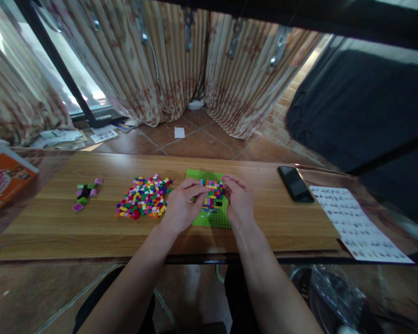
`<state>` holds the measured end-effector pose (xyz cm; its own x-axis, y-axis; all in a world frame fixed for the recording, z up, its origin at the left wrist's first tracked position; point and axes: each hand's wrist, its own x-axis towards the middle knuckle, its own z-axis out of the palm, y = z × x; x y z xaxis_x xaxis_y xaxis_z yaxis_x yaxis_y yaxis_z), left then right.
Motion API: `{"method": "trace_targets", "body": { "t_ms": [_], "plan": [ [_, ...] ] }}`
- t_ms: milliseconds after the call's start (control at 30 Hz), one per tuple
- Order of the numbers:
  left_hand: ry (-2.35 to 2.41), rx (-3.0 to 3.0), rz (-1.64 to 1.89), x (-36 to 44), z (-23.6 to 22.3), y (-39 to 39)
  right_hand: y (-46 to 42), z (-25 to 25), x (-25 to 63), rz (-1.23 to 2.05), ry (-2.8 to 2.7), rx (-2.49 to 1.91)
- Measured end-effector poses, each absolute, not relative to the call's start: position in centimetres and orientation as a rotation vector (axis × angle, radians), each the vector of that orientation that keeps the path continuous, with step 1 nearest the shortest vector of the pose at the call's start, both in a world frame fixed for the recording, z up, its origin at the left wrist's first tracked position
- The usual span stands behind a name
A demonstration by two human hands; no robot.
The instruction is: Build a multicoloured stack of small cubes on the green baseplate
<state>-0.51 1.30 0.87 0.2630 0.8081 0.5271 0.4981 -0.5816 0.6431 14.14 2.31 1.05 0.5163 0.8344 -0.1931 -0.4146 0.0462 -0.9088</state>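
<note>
A bright green studded baseplate (212,221) lies on the wooden table. On its middle stands a block of small multicoloured toy bricks (214,191), packed close together. My left hand (184,202) is at the block's left side, thumb and fingers pinched together against its edge. At the right side is my right hand (238,197), its thumb and index finger closed near the block's upper right corner. Whatever sits between the fingertips of either hand is too small to make out. Left of my left hand, a pile of loose small bricks (144,197) is spread over the table.
A few larger bricks (85,192) lie farther left. A black phone (295,184) and a printed sheet (358,222) are on the right. An orange and white box (7,178) stands at the left end. The table (264,232) has its front edge close to me.
</note>
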Motion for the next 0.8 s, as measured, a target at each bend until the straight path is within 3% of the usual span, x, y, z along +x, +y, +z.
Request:
{"method": "trace_targets", "body": {
  "t_ms": [500, 800],
  "plan": [
    [1.104, 2.023, 1.219, -1.0, 1.5, 1.2, 2.3, 1.1, 14.0, 1.009, -0.442, -1.164],
    [1.187, 1.595, 1.268, -0.4, -0.3, 2.1, 2.2, 1.4, 13.9, 1.027, -0.415, -1.147]
  ]
}}
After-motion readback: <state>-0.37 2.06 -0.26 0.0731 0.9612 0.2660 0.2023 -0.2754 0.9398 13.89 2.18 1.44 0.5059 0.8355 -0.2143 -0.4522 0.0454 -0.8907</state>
